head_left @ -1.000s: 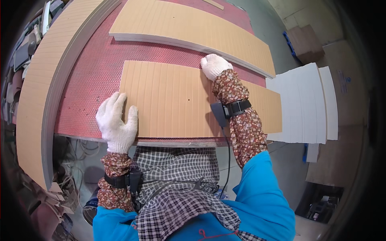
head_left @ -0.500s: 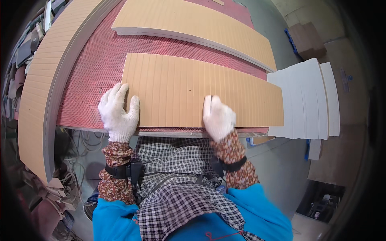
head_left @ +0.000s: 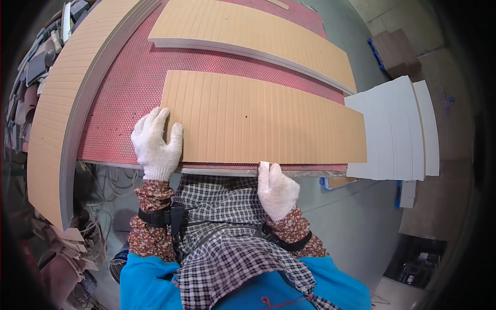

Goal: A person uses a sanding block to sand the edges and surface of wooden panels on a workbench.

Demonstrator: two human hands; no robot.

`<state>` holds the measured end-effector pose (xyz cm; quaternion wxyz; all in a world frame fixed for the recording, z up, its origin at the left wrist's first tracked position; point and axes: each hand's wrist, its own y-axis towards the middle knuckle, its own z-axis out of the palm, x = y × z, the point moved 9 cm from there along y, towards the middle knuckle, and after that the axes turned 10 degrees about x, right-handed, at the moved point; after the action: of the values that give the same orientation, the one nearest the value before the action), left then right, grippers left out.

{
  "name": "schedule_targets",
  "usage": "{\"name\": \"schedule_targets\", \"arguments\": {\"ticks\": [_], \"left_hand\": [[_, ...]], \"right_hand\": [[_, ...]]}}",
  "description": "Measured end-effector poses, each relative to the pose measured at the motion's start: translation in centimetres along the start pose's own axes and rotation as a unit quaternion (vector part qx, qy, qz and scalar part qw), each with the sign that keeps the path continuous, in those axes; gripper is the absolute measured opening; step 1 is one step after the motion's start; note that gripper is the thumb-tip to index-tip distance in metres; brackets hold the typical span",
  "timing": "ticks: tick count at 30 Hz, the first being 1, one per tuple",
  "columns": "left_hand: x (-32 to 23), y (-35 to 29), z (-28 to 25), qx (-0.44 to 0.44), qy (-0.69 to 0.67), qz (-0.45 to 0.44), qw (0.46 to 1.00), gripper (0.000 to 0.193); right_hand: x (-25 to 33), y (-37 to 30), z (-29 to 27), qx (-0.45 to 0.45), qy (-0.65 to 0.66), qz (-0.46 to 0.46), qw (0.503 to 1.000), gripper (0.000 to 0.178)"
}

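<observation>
A long tan grooved board (head_left: pixel 268 119) with a small dark hole lies crosswise in front of me on a red mesh-covered table (head_left: pixel 124 98). My left hand (head_left: pixel 157 144), in a white knit glove, rests at the board's left end, fingers and thumb spread. In the same kind of glove, my right hand (head_left: pixel 277 192) is closed just off the board's near edge. Between its fingers a small flat white piece (head_left: pixel 265 166) pokes out; its kind cannot be made out.
Beyond the board lies a stack of similar tan boards (head_left: pixel 248 31). Another tan stack (head_left: pixel 54 134) stands along the left side. White sheets (head_left: pixel 387 129) are piled at the right end. Scraps (head_left: pixel 36 72) heap at far left; brown cartons (head_left: pixel 395 51) stand on the floor at right.
My right hand has moved from the board's surface toward me, to its near edge, and the white piece now shows in its fingers. My left hand has stayed at the board's left end.
</observation>
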<state>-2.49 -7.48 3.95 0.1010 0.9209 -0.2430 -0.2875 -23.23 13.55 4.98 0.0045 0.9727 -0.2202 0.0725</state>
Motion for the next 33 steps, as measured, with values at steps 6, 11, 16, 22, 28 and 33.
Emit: {"name": "schedule_targets", "arguments": {"ticks": [6,11,16,22,28,33], "left_hand": [[0.0,0.2,-0.3,0.0,-0.004,-0.001,1.0,0.043],[0.1,0.1,-0.2,0.008,0.0,-0.007,1.0,0.043],[0.0,0.1,-0.1,0.005,-0.004,0.002,1.0,0.044],[0.0,0.1,-0.3,0.007,-0.015,0.003,1.0,0.044],[-0.1,0.2,-0.4,0.005,-0.017,-0.004,1.0,0.043],[-0.2,0.2,-0.6,0.003,-0.018,0.004,1.0,0.042]], "right_hand": [[0.5,0.3,0.6,0.031,-0.01,-0.009,0.999,0.019],[1.5,1.6,0.2,0.03,-0.081,-0.044,0.995,0.014],[0.1,7.3,0.1,0.044,-0.038,-0.043,0.997,0.019],[-1.7,18.8,0.3,0.131,-0.02,0.062,0.989,0.03],[-0.6,27.0,0.3,0.165,-0.167,-0.057,0.97,0.04],[-1.9,27.8,-0.3,0.16,-0.069,0.041,0.984,0.043]]}}
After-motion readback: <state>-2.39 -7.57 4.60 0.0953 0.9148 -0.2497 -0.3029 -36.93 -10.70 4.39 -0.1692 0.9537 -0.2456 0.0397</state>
